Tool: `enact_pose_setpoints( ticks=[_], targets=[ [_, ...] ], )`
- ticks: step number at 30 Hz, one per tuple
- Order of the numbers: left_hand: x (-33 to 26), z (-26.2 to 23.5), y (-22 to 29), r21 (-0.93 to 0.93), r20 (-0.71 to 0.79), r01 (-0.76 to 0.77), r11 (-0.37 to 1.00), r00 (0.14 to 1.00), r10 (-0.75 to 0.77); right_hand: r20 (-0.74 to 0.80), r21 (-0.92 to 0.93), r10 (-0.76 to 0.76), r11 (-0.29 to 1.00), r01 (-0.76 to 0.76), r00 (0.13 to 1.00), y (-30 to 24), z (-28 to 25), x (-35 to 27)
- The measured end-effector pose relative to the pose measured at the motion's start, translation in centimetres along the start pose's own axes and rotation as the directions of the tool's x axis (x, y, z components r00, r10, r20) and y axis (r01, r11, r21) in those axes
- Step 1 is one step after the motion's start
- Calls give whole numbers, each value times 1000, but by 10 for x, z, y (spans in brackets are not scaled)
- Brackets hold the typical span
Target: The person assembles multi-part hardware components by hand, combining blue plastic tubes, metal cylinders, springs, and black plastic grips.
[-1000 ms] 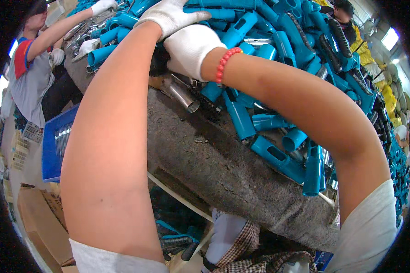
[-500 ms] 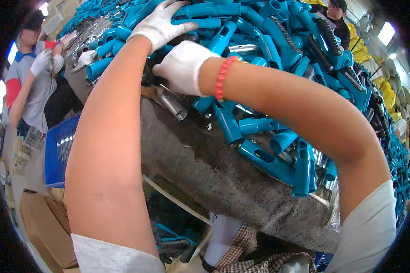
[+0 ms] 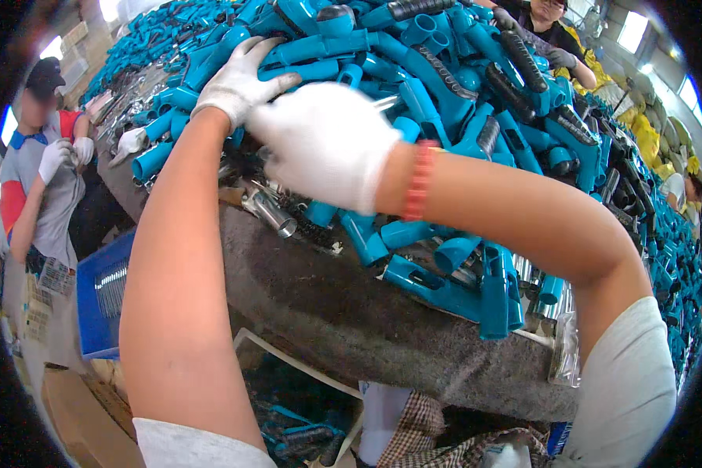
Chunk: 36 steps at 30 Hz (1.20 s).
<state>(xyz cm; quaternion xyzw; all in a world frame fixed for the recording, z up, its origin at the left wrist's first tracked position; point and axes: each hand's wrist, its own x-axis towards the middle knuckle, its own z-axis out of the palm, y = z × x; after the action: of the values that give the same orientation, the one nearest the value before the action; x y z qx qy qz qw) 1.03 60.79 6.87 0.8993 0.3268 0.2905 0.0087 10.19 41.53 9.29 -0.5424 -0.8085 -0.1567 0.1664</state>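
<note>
Both my hands wear white knit gloves over a heap of glossy teal tubular parts (image 3: 425,113), some with black ribbed sections. My left hand (image 3: 238,86) rests on the near left side of the heap, fingers spread, with its fingertips against the teal parts. Just right of it, my right hand (image 3: 327,144) is smeared by motion; its fingers are hidden, so any hold cannot be made out. A red braided band (image 3: 421,179) circles my right wrist. Below the hands a short shiny metal tube (image 3: 273,214) lies near the edge of the grey-brown work surface (image 3: 351,312).
At left, a person (image 3: 47,171) in white gloves stands by a blue crate (image 3: 100,349) holding thin metal pieces. A cardboard box (image 3: 74,409) is below. Beneath the surface's edge, a pale-rimmed bin (image 3: 296,361) contains teal and black parts. Another person (image 3: 550,51) works beyond the heap.
My right hand has moved away from my left, rightward and down across the heap. My left hand stays spread on the teal parts. The whole view has shifted slightly.
</note>
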Motion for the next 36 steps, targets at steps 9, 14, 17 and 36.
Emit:
enact_pose_setpoints(
  ticks=[9, 14, 17, 36],
  targets=[
    [-11, -8, 2, 14, 17, 30, 999, 999, -31, -55, 265, 498, 843, -469, 865, 69, -165, -156],
    [-6, -11, 13, 12, 4, 27, 1000, 1000, -27, 209, -64, 714, 692, -719, 669, 134, -209, -248],
    [-6, -9, 12, 8, -14, 3, 1000, 1000, -3, 90, -269, 692, 709, -652, 716, 140, -193, -249],
    [-4, 3, 0, -6, -42, 6, 1000, 999, -6, 551, -163, 124, 986, -39, 825, 0, 71, 64]
  ],
)
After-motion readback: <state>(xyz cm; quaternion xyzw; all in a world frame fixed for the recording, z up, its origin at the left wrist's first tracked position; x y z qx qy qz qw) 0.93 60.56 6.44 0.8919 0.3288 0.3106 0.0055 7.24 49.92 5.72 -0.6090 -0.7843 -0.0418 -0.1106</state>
